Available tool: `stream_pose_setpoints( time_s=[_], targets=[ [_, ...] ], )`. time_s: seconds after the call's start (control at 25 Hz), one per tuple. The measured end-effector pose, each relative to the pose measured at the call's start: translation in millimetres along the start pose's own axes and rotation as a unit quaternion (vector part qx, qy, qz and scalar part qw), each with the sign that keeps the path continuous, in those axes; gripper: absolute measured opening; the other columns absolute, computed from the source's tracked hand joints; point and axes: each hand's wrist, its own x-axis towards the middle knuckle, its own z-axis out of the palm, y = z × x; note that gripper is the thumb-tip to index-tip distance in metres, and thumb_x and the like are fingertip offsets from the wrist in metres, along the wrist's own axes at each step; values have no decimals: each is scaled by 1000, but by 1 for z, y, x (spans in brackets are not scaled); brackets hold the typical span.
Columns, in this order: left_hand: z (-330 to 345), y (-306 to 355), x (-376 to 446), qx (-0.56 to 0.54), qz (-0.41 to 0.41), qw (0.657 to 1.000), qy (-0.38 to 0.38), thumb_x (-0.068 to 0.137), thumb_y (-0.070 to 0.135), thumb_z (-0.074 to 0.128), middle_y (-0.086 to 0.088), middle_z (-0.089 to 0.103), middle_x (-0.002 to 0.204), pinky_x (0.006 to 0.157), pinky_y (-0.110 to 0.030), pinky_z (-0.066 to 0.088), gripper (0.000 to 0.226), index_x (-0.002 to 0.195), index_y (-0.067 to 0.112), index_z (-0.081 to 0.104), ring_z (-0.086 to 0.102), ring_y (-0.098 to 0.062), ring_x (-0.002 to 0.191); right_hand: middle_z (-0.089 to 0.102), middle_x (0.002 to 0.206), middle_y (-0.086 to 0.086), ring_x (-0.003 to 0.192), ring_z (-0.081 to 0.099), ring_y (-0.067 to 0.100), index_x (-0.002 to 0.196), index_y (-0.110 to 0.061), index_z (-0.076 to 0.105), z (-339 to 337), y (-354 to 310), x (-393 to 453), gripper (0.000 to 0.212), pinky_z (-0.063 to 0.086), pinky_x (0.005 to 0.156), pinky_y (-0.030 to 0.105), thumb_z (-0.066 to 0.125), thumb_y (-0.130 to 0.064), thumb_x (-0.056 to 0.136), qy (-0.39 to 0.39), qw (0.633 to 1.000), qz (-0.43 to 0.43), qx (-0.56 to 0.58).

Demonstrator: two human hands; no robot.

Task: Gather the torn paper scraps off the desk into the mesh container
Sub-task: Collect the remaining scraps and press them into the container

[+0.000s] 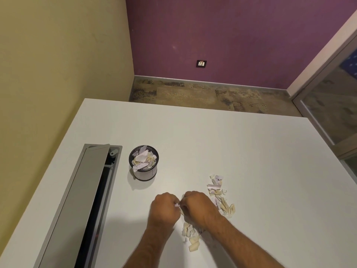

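Torn paper scraps [220, 196] lie strewn toward the near edge of the desk [251, 151], one cluster just right of the right hand [199, 207] and another [191, 235] under the wrists, while the mesh container [144, 163], already heaped with scraps, stands apart to the left beside the cable tray [87, 200]. Both hands are knuckles-up, fists touching; the left hand [165, 208] and the right are curled shut, pinching a small scrap [176, 205] between them

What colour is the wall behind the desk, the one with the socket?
Purple wall, seen in the head view; the side wall is pale yellow.
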Motion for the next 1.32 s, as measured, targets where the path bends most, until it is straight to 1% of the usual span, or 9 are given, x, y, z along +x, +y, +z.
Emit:
stream_pose_setpoints(
  time_s=[0.16,0.32,0.48,0.72,0.84,0.92,1.0,1.12,1.32],
  targets=[
    [-3,-4,0,-22,-25,999,7,71,13,57,4,76,88,74,-22,52,26,84,23,77,69,-17,84,74,85,2,76,69,20,86,-17,76,-11,0,4,29,56,70,29,50,-6,77,19,992,70,103],
    [-10,-11,-14,-121,-42,991,29,65,15,60,9,75,73,66,-23,55,21,74,24,78,69,-8,70,72,64,5,45,63,6,72,-13,75,-28,15,1,23,52,46,22,63,5,80,24,916,153,371],
    [-37,-13,-29,-287,-80,951,84,68,3,71,10,74,65,65,-34,59,20,71,21,78,70,-7,64,73,71,12,62,72,24,85,0,75,-55,13,5,10,61,64,36,75,5,77,47,810,186,555],
    [-103,-8,-31,-407,-148,884,176,67,1,81,1,75,65,63,-28,52,21,72,21,78,67,-13,59,71,71,11,62,68,21,80,-4,74,-116,-35,44,15,60,68,30,74,10,75,140,766,103,619],
    [-131,-10,-30,-413,-132,876,209,67,1,81,1,76,67,68,-27,54,21,78,19,79,70,-16,63,74,74,10,66,70,20,80,-9,77,-129,-58,72,16,60,73,32,72,5,74,199,824,62,527],
    [-146,-9,-27,-395,-116,882,229,68,3,81,0,75,67,67,-28,53,21,80,20,79,68,-16,62,76,79,4,74,69,15,80,-14,78,-130,-70,92,20,55,74,26,67,0,73,202,911,15,358],
    [-159,-5,-20,-368,-101,891,245,68,5,81,5,75,67,63,-25,53,20,81,20,80,67,-12,61,71,74,5,73,63,23,72,-23,76,-124,-83,110,24,47,65,26,62,-4,72,134,979,-49,146],
    [-173,0,0,-328,-81,905,257,70,6,79,10,74,65,58,-10,51,18,81,20,79,65,1,57,67,86,8,79,63,32,85,-19,71,-112,-97,124,10,37,59,29,61,-18,82,48,990,-87,-96],
    [-189,-1,27,-307,-58,908,279,71,9,79,9,76,76,76,-19,57,16,82,19,80,70,0,73,62,110,13,97,63,33,106,-7,62,-110,-106,148,19,43,65,33,56,-14,90,-47,978,-85,-182]
  ],
)
